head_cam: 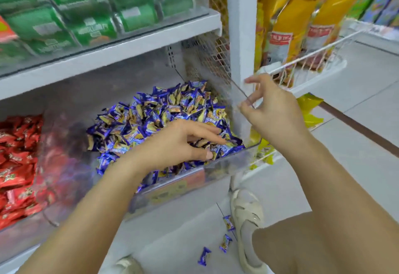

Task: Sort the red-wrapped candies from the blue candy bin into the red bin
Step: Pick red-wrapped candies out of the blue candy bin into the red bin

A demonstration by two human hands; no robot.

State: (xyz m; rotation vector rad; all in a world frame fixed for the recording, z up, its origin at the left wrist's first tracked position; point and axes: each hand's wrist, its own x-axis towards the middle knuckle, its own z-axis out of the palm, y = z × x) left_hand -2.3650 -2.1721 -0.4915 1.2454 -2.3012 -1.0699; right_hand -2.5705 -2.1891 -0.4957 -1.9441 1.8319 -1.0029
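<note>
My left hand (179,142) lies spread, empty, on the blue candy bin (226,166); my right hand (274,109) hovers loose above its right wall, pinching nothing. No red-wrapped candies show among the blue; they're light, crinkly, slippery, best pinched by a twisted end; red bin (19,155) sits left

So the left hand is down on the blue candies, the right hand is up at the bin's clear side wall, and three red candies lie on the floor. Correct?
Not quite. In the head view the three candies on the floor are blue-wrapped, not red. The rest stands: the left hand rests on the blue candies and the right hand is up at the bin's clear side wall.
</note>
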